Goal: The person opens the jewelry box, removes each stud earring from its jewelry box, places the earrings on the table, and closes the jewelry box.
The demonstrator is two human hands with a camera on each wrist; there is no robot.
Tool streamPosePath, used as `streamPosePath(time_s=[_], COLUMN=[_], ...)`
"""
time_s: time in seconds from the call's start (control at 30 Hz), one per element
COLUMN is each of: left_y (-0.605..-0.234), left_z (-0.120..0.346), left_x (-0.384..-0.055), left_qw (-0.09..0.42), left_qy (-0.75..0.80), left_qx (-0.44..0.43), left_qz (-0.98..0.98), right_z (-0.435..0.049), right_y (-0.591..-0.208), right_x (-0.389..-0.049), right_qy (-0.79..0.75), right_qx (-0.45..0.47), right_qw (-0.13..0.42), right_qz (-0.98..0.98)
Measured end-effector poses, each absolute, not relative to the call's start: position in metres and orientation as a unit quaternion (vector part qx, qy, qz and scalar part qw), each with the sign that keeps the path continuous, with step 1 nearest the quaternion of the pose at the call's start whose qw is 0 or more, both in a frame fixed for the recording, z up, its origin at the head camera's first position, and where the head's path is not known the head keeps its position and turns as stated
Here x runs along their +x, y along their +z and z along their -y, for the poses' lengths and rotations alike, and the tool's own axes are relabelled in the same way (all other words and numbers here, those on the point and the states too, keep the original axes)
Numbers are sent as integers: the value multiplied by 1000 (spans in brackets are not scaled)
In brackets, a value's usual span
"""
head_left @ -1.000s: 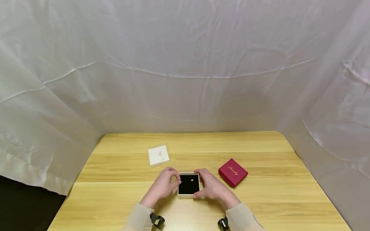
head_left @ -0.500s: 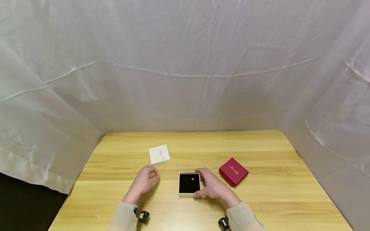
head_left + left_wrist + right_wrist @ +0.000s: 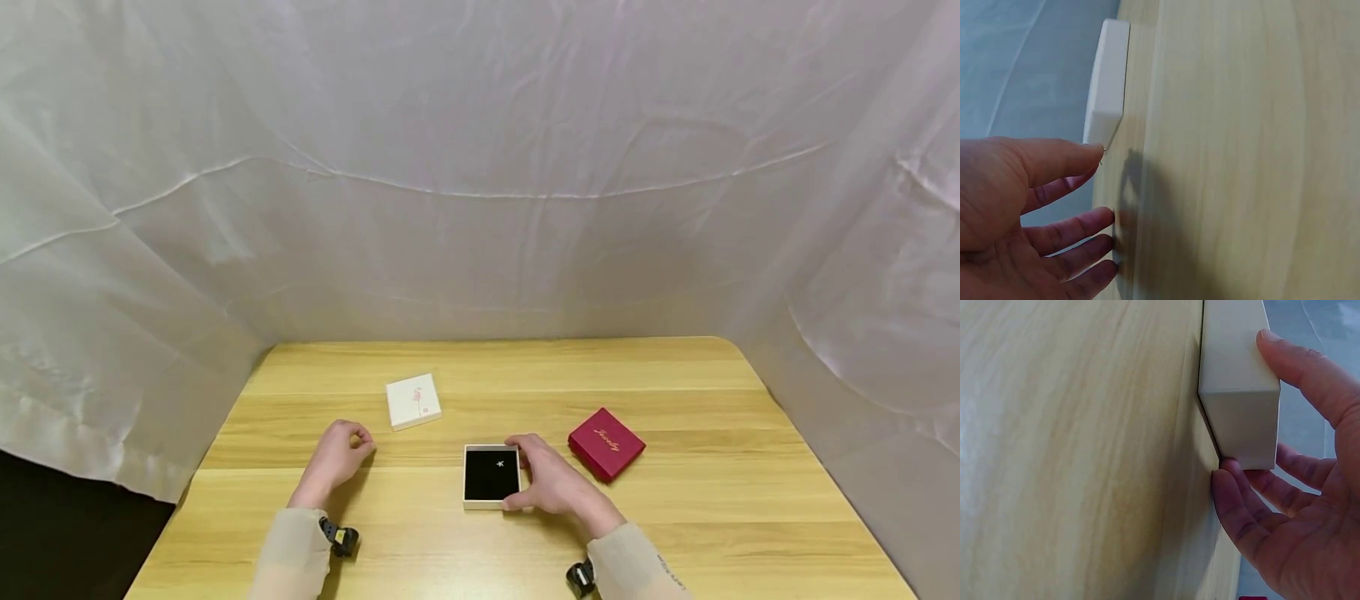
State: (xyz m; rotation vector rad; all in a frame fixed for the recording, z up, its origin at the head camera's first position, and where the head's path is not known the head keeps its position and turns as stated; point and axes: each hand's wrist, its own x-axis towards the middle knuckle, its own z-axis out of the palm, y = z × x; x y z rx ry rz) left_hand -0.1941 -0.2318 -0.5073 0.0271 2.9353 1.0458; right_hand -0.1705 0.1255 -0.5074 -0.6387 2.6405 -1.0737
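Note:
In the head view my left hand is over the left part of the table, apart from the boxes. Its thumb and index finger pinch a tiny thin wire-like piece of jewelry, mostly hidden by the fingertips. My right hand holds the white jewelry box at its right side, thumb on the near edge and fingers at the far right corner. This box is without its lid. A black pad fills it, with a small silver star-shaped piece near the pad's upper right.
A white lid with a pink flower print lies farther back, left of the box. To the right sits a dark red box with gold lettering. Pale cloth hangs behind the wooden table and at both sides.
My left hand has moved left, away from the jewelry box's left edge, with its fingertips kept together. My right hand has stayed on the box. The lid and red box have not moved.

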Motion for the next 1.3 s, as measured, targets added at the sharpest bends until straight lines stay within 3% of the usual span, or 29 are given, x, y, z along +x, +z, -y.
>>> streamPosePath(time_s=[0.87, 1.3], left_y=[-507, -489], left_z=[242, 227], left_x=[-204, -189], left_qw=[29, 14], left_qy=[341, 363], left_qx=[-5, 15], left_qz=[-940, -932], right_z=[-126, -124], right_y=[-506, -505], right_x=[-171, -166], right_qy=[-366, -352], right_qx=[-218, -224], right_qw=[114, 98], right_qz=[-897, -903])
